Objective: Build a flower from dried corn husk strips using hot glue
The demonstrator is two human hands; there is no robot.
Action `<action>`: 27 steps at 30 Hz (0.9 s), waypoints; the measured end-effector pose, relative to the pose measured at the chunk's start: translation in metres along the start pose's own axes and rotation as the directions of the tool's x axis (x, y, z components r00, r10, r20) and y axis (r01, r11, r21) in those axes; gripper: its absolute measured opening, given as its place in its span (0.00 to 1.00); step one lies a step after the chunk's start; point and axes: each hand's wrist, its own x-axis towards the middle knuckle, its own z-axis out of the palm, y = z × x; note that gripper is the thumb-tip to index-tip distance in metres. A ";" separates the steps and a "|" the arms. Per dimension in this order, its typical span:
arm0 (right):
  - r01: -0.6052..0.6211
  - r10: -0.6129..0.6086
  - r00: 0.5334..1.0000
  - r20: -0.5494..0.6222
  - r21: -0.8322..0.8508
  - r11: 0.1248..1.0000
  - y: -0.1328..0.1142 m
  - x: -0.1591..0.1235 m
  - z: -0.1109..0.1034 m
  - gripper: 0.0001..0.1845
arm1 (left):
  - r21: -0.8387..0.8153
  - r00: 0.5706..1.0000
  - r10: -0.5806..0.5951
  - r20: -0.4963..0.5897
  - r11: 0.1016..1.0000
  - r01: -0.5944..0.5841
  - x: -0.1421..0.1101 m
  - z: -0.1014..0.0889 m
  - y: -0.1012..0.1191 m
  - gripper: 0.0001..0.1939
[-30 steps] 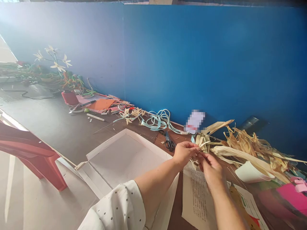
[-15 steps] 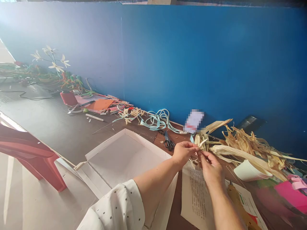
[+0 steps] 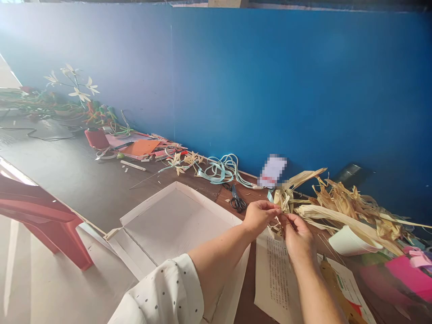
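Both my hands meet above the brown table [image 3: 101, 189], just in front of a pile of dried corn husks [image 3: 340, 204]. My left hand [image 3: 259, 216] pinches a small pale husk piece [image 3: 282, 201] from the left. My right hand [image 3: 299, 236] pinches the same piece from below and to the right, its fingers closed on it. Under my hands lies a printed paper sheet [image 3: 275, 274].
Black scissors [image 3: 237, 201] lie just left of my hands, beside a tangle of light blue ribbon [image 3: 221, 170]. A flattened white cardboard box [image 3: 172, 225] sits at my left forearm. A white cup [image 3: 351, 243], pink paper [image 3: 408, 274], husk flowers [image 3: 72, 85], and a red chair [image 3: 47, 220] are around.
Almost nothing has moved. My fingers shifted slightly on the husk piece, and the view drifted a little.
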 end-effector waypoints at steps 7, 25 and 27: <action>0.000 0.000 1.000 -0.026 -0.027 1.000 0.001 0.000 0.000 0.28 | 0.022 1.000 0.015 -0.001 1.000 -0.015 0.000 -0.001 0.001 0.17; -0.024 0.033 0.997 -0.069 0.127 0.992 0.000 -0.003 -0.002 0.30 | 0.031 0.999 0.007 0.034 0.999 -0.008 -0.002 0.000 0.001 0.22; -0.035 0.046 0.997 -0.064 0.163 0.986 -0.001 -0.003 -0.003 0.30 | 0.036 0.999 -0.006 0.035 0.999 0.005 -0.004 0.001 0.004 0.22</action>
